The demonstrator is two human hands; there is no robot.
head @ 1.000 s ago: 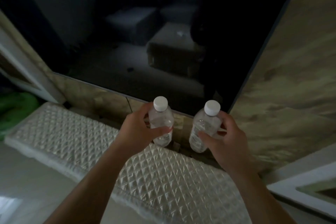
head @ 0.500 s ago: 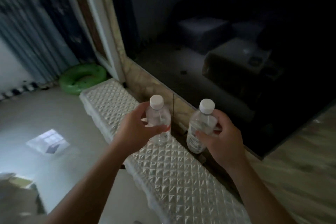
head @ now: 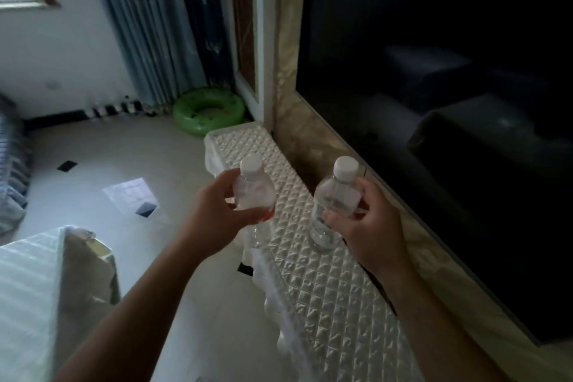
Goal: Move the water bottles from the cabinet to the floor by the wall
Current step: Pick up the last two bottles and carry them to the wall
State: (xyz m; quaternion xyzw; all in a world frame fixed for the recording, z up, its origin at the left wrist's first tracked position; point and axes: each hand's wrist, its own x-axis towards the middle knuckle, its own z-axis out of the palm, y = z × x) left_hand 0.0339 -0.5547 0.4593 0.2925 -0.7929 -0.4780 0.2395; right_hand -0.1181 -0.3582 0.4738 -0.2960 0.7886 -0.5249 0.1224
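I hold two clear plastic water bottles with white caps, both upright in the air. My left hand (head: 217, 217) is wrapped around the left water bottle (head: 255, 195), which has a reddish label. My right hand (head: 372, 223) grips the right water bottle (head: 331, 205) around its middle. Both bottles hang over the low cabinet (head: 325, 295), whose top has a white quilted cover, running along the wall. The left bottle is over the cabinet's front edge.
A large dark television (head: 449, 102) hangs on the marble wall (head: 304, 139) behind the cabinet. A green swim ring (head: 207, 110) lies on the pale tiled floor (head: 108, 158) by the curtains (head: 161, 25). A covered piece of furniture (head: 40, 295) stands at lower left.
My view has swung to the left, bringing the floor, curtains and swim ring into sight. Both hands keep the bottles held up in front of me.
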